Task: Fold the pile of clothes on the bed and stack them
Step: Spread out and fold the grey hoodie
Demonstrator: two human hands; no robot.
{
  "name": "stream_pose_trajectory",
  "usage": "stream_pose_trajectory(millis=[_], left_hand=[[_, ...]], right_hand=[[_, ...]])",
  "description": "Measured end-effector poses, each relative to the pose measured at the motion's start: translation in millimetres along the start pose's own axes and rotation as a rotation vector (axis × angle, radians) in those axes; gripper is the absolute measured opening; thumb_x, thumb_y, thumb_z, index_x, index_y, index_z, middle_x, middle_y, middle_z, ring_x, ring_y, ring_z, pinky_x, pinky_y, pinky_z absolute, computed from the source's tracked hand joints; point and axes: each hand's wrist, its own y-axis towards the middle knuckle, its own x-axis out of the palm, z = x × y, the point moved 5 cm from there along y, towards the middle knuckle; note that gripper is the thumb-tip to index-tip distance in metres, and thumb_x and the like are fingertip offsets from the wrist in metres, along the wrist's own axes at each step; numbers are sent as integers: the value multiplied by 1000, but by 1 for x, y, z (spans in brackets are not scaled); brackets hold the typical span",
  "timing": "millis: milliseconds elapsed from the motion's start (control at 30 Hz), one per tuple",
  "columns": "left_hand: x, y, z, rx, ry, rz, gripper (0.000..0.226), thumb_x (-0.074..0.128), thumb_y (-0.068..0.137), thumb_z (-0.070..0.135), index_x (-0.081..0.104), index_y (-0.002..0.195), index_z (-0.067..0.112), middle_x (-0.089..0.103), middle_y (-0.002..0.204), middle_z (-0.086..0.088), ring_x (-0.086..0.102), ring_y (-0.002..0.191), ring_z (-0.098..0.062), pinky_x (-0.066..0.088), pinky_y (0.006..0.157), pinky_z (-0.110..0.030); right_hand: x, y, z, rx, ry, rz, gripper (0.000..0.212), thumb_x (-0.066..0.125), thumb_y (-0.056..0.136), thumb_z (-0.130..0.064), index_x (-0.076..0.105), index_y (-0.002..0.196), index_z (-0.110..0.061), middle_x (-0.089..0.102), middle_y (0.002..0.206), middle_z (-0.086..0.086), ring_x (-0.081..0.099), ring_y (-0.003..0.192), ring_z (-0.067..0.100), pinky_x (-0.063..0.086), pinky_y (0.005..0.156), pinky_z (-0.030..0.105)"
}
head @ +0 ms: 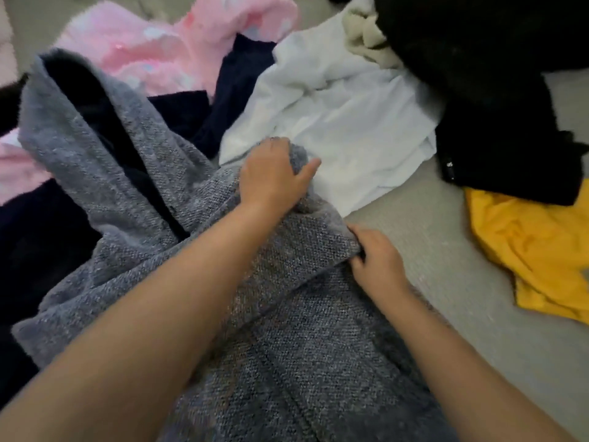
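Grey knitted hoodie (pixel 287 314) lies spread on the bed (pixel 446 250) under both arms. Left hand (pixel 274 177) grips a bunched fold of it; right hand (pixel 376 260), nearer the body, pinches its edge. White garment (pixel 344 122) lies just beyond the left hand, yellow garment (pixel 535 250) right of the right hand. No writing is legible.

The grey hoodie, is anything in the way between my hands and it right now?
Nothing visible. Both hands are already on the grey hoodie: the left hand grips a bunched edge next to the white garment, and the right hand pinches the fold at its right edge, over the beige bed cover.
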Motion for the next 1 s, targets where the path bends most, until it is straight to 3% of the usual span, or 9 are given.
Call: stream_pose_trajectory(millis=[133,200,333,433,567,667,800,900,1000], left_hand=[[18,39,13,-126,13,-316,33,50,92,31,62,104,3,60,111,-15,53,104,-27,39,80,-28],[12,53,12,-148,-182,-276,25,49,94,26,63,98,5,60,102,-14,53,103,-26,39,82,-30],[15,60,-1,-198,-556,-120,26,49,95,23,50,69,17,49,70,0,49,77,-19,38,68,-24],[32,58,-7,-182,-501,-26,16,49,94,21,60,94,10,58,87,-3,54,93,-22,38,75,-22],[38,60,5,-51,-241,36,34,48,95,25,55,123,7,58,122,-10,50,115,-25,33,92,-26],[26,52,7,62,-6,112,37,41,97,29,50,125,6,57,121,-13,49,112,-28,35,91,-33],[1,17,-31,126,82,219,52,34,92,33,48,125,-4,54,122,-23,49,113,-38,40,93,-44],[-1,-28,-81,124,187,232,52,32,90,29,48,124,-7,48,129,-29,45,121,-45,37,97,-52],[-1,-73,-132,4,231,236,54,32,89,30,47,125,-8,43,133,-31,37,126,-47,33,98,-58]], right_hand=[[-17,0,3,-75,-14,123,39,49,62,0,58,100,-6,61,72,14,58,51,26,37,37,17],[-28,-3,6,-119,11,163,29,37,68,-4,45,96,-10,51,73,13,43,43,20,17,36,11],[-27,-7,9,-102,17,188,21,32,73,-2,48,86,-8,42,76,6,33,50,11,27,35,19],[-10,0,23,140,53,139,16,49,75,9,56,77,-6,49,74,-2,40,53,7,33,43,24],[-3,9,31,107,-28,164,34,67,42,27,58,64,2,51,65,14,47,47,24,35,36,26],[-11,15,28,114,-74,143,33,63,42,25,59,62,-1,54,66,13,53,51,28,34,47,27],[-34,24,-12,-25,-43,274,32,38,71,-4,66,86,2,63,89,17,61,83,36,50,73,45],[-10,38,-64,-283,-149,171,38,41,81,-19,62,111,-9,59,121,18,46,118,37,31,100,58],[35,61,-95,-477,-360,-102,47,38,83,-35,60,121,-19,52,134,13,41,128,35,15,105,54]])
